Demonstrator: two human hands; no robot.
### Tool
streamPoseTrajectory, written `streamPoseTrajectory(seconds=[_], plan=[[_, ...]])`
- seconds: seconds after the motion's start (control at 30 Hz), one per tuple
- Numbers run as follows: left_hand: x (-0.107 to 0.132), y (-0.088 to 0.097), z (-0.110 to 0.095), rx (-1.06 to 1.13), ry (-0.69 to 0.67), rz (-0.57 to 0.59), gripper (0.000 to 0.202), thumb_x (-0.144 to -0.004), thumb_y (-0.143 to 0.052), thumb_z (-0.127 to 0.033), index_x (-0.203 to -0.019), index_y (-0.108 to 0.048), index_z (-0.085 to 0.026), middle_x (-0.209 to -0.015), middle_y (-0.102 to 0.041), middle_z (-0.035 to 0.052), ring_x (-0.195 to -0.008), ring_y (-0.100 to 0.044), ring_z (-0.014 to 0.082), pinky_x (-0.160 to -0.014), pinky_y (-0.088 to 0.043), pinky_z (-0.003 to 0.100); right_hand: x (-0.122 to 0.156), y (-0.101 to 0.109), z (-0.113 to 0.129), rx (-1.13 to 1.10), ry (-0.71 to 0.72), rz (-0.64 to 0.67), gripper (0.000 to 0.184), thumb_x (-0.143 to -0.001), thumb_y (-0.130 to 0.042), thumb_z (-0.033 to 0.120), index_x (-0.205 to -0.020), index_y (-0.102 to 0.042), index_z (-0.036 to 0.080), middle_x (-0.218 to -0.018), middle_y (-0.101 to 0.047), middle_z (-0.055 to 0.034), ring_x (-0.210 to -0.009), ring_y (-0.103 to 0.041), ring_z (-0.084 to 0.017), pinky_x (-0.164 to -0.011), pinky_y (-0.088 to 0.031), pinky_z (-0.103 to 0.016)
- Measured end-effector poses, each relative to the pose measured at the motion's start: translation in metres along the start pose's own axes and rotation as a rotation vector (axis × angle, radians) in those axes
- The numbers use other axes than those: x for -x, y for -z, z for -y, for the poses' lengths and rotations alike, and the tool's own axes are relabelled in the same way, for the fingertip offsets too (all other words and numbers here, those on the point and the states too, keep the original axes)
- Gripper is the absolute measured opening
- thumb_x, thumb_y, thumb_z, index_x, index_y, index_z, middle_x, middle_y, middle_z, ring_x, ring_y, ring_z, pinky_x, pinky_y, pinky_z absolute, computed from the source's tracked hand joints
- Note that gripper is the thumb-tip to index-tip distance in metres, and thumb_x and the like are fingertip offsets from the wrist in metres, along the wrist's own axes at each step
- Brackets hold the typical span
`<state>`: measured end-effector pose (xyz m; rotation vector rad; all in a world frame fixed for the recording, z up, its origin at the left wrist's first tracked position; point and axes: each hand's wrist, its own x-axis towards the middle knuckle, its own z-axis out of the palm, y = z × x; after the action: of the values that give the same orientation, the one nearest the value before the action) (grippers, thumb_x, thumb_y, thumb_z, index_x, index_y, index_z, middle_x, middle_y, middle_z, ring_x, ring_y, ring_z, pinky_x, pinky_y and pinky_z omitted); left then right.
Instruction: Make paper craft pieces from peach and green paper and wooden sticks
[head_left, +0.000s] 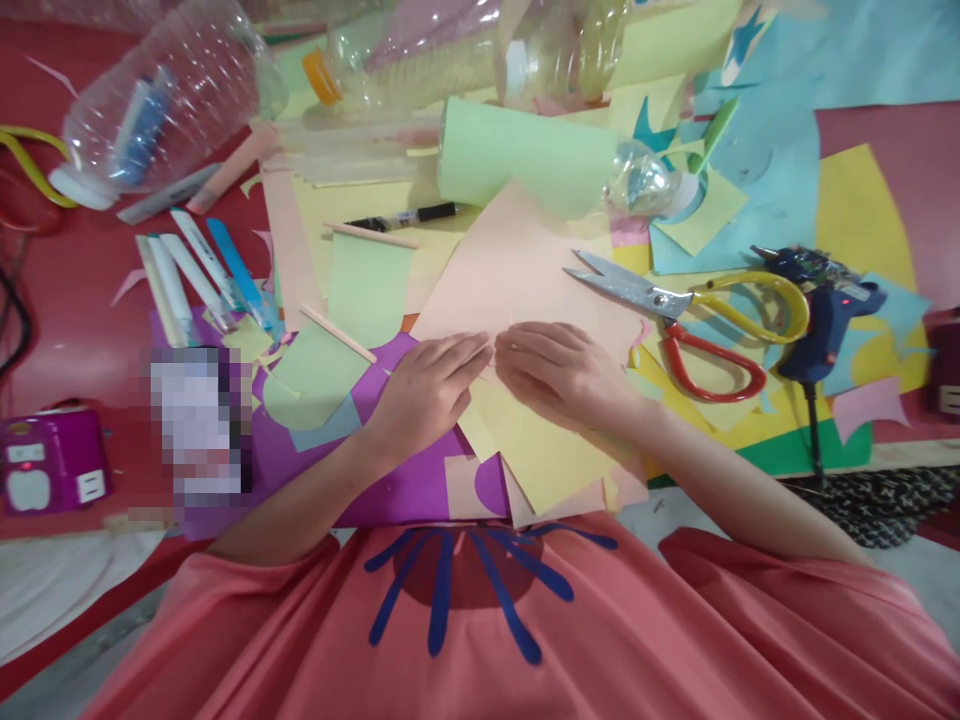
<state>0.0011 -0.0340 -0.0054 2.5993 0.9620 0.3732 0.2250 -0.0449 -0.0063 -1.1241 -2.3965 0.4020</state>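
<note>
A peach sheet of paper [517,265] lies in front of me with one pointed corner toward the far side. Both hands rest on its near part, their fingertips almost meeting. My left hand [435,385] has its fingers stretched out flat, pointing right. My right hand [562,370] also lies flat, fingers long and side by side, pointing left. Right of the sheet are open scissors [660,300] with one yellow and one red handle, blades over the paper. Below my hands spreads a yellow sheet [547,450]. What lies under my palms is hidden.
Beyond the sheet lies a bottle wrapped in green paper [525,155], near a black pen [405,217]. Clear plastic bottles [420,60] line the far side. A blue glue gun [832,320] stands at right. Several markers [195,265] and a purple box [56,460] are left.
</note>
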Motion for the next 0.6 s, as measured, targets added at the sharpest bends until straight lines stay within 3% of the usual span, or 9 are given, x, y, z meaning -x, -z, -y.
streamPoseTrajectory(seconds=[0.23,0.6], plan=[[0.0008,-0.0005,0.0023,0.037,-0.009,-0.017,0.042,-0.091,-0.04,-0.006,-0.128,-0.058,-0.014,-0.132,-0.064,0.0126,-0.124,-0.059,0.0253,-0.101,-0.053,0.046,0.0133,0.0001,-0.0026,0.066,0.138,-0.017,0.021,-0.093,-0.057,0.021,-0.109,-0.069,0.018,-0.12,-0.072,-0.0108,-0.114,-0.067,-0.026,-0.092,-0.057,-0.041],[0.0008,-0.0007,0.0017,-0.028,-0.047,-0.042,0.041,-0.092,-0.039,-0.006,-0.128,-0.057,-0.013,-0.132,-0.064,0.0117,-0.123,-0.059,0.0235,-0.101,-0.053,0.042,0.0131,0.0002,-0.0059,0.05,0.144,0.006,0.024,-0.095,-0.052,0.021,-0.112,-0.068,0.017,-0.125,-0.07,-0.01,-0.121,-0.063,-0.025,-0.1,-0.054,-0.042]])
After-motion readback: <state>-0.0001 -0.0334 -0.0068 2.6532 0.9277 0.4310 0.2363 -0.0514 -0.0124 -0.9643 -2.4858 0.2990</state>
